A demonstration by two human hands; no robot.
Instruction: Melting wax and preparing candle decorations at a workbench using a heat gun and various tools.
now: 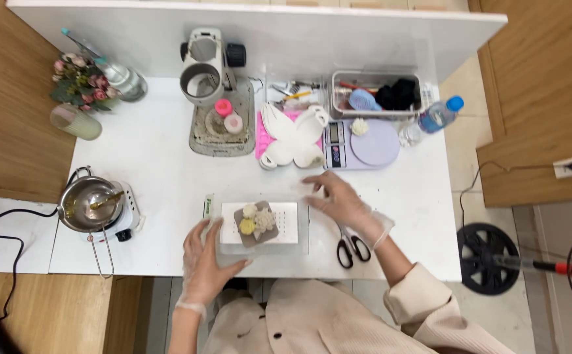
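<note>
A clear plastic box (302,229) lies near the table's front edge, with a white tray (288,219) in it. A brown slab (248,238) bearing small cream and yellow flower shapes (252,219) rests on that tray. My left hand (206,259), in a thin clear glove, rests on the box's front left corner, fingers spread. My right hand (338,198), gloved too, lies flat at the box's right rim with fingers apart. Whether either hand grips the box I cannot tell.
Black-handled scissors (350,248) lie just right of the box. Behind are a purple scale (363,144), white petal moulds (296,134), a press (215,92), a bin of tools (374,95) and a water bottle (438,116). A metal pot on a small heater (93,204) stands left.
</note>
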